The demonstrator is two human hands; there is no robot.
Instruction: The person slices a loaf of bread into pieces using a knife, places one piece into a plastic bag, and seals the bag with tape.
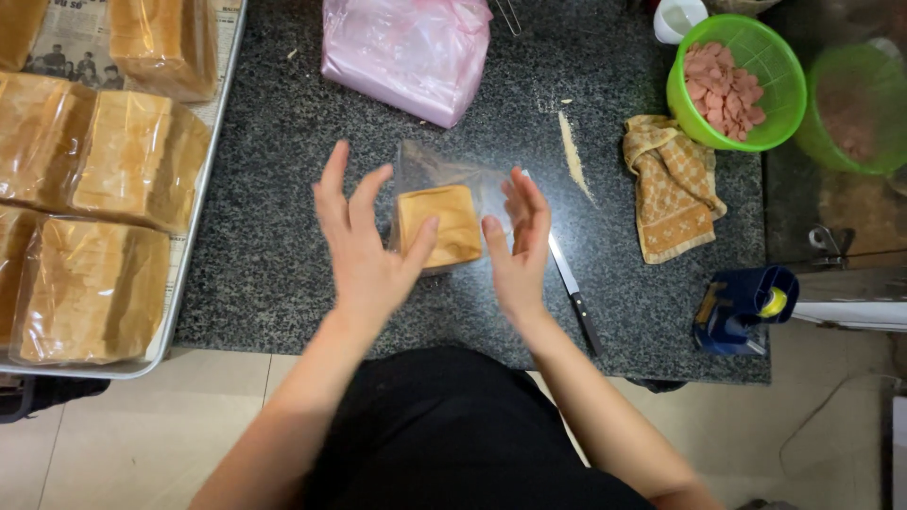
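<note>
While steadying the bagged bread (437, 227) upright on the bench (274, 255), flanking it with left hand (364, 247) and right hand (518, 247) spread open, gripping nothing.

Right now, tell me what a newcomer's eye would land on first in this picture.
First the two open hands, left hand and right hand, either side of a bread stack in a clear bag at the middle of the dark granite counter. Then the bright green bowl of pink sausage slices top right, and the tray of bagged loaves on the left.
</note>
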